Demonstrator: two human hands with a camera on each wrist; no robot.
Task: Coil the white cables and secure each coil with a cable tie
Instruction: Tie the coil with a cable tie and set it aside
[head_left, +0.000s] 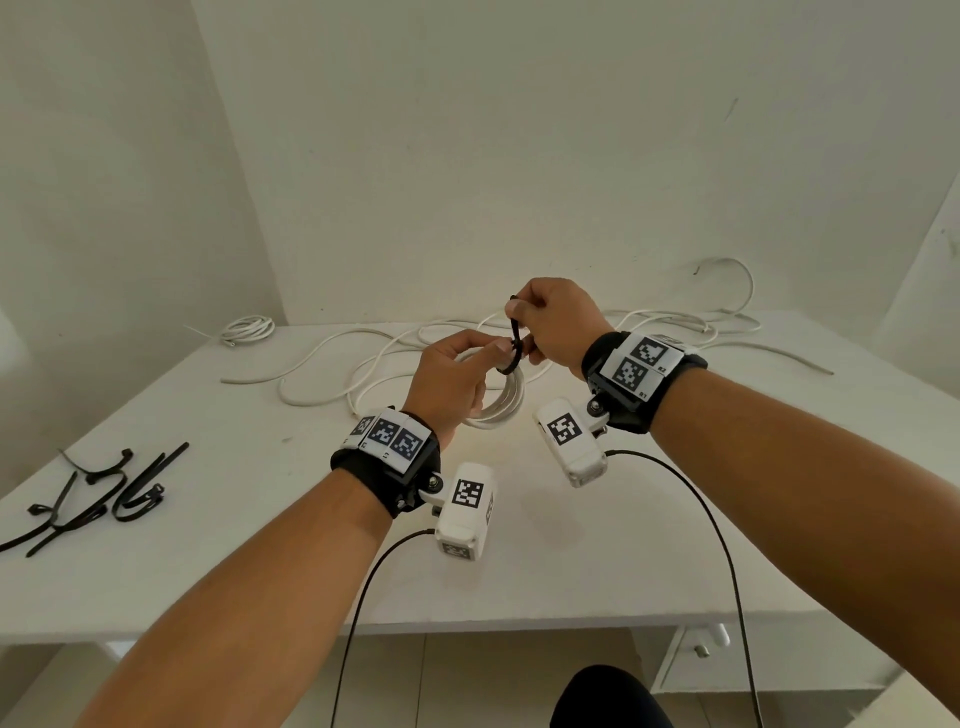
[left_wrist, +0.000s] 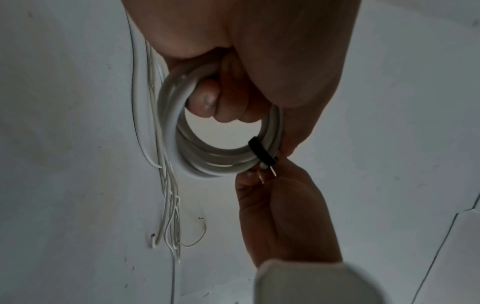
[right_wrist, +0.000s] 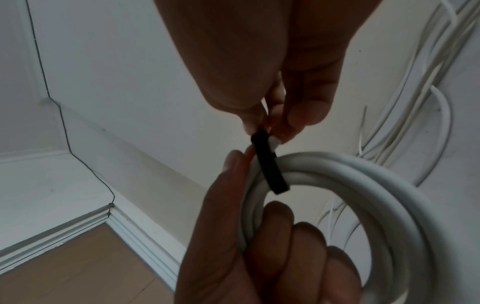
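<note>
My left hand (head_left: 457, 374) grips a white cable coil (head_left: 501, 402) above the middle of the table, fingers curled through the ring (left_wrist: 207, 162) and thumb pressed near the tie. A black cable tie (head_left: 514, 338) loops round the coil (right_wrist: 363, 185). My right hand (head_left: 550, 322) pinches the tie's upper end between thumb and fingers, just above and right of the left hand. In the right wrist view the black cable tie (right_wrist: 269, 164) crosses the coil's strands at the top. In the left wrist view the black cable tie (left_wrist: 261, 151) wraps the coil's lower right.
Loose white cables (head_left: 363, 364) sprawl over the back of the white table (head_left: 260, 545). A small tied coil (head_left: 248, 330) lies at the back left. Several spare black cable ties (head_left: 98, 493) lie near the left edge. Walls stand close behind.
</note>
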